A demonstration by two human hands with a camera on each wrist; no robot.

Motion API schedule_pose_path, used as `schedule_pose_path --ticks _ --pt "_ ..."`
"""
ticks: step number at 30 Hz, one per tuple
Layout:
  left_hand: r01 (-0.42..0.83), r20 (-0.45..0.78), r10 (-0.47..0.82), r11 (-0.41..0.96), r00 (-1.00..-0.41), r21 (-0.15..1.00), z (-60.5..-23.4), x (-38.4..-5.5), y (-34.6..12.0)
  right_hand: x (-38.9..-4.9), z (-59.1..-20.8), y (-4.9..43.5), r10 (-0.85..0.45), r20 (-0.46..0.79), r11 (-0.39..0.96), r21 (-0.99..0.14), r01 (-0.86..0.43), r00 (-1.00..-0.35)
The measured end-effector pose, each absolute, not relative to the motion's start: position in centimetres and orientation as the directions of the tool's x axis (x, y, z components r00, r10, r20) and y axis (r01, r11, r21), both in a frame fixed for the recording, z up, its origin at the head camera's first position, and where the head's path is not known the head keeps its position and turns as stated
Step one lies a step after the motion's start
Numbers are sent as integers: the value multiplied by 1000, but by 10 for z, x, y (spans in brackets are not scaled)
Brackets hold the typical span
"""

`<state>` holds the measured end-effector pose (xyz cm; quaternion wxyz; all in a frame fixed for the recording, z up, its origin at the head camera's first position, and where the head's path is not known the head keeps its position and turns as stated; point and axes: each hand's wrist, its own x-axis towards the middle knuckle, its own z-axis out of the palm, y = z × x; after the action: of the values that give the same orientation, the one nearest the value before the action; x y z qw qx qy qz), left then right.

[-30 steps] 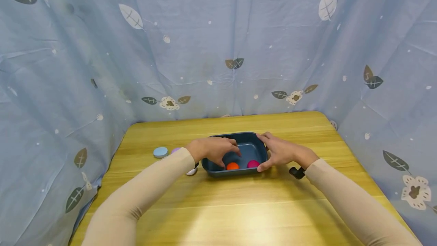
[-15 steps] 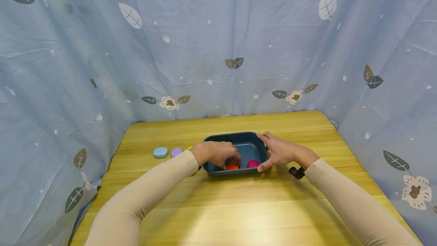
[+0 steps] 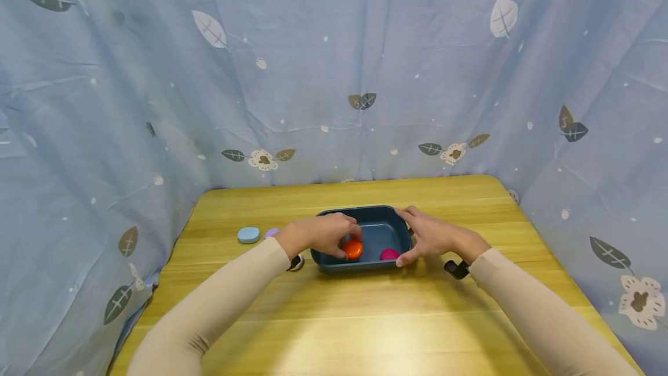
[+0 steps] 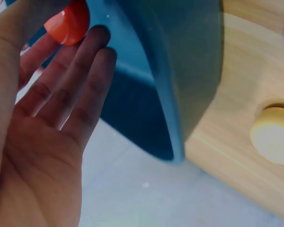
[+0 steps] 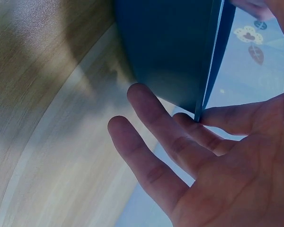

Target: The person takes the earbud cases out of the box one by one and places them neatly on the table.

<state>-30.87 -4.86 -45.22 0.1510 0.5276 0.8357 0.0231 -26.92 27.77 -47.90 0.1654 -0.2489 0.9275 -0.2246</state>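
A dark blue tub (image 3: 383, 231) with raised walls stands on the wooden table. Inside it, my left hand (image 3: 325, 234) pinches a glossy orange round piece (image 3: 352, 249) between thumb and fingers. The left wrist view shows that orange piece (image 4: 71, 22) at the fingertips, partly hidden by the hand. A magenta round piece (image 3: 388, 255) lies in the tub's front right part. My right hand (image 3: 435, 235) holds the tub's right end, thumb at the front corner and index finger at the back corner. In the right wrist view, two other fingers (image 5: 149, 106) extend free beside the tub wall (image 5: 165, 52).
Left of the tub lie a light blue oval piece (image 3: 248, 235), a purple piece (image 3: 271, 232) partly behind the left arm, and a white round thing (image 3: 296, 263). A yellow round piece (image 4: 273, 135) shows on the table (image 3: 334, 329). A patterned curtain (image 3: 292, 74) surrounds the table.
My left hand has reached down, taken hold of the orange piece and raised it slightly, shifting a little left. My right hand stays at the tub's end. The view has tilted slightly.
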Motion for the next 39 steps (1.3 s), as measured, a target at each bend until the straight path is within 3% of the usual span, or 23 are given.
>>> schedule_pose_path --ticks 8,16,21,39 --pt "839 -41 876 474 -481 268 -449 -298 -84 -269 -480 277 -545 -181 767 -503 -399 -819" --pt "762 118 766 587 -632 273 -448 -282 -120 -269 -481 278 -548 -173 762 -507 -403 -819" --pt "717 185 696 646 -694 263 -448 -272 -144 -268 -481 278 -547 -176 764 -505 -402 -819" --pt "553 198 516 782 -833 288 -471 -247 -236 -268 -485 281 -543 -155 755 -521 -398 -826"
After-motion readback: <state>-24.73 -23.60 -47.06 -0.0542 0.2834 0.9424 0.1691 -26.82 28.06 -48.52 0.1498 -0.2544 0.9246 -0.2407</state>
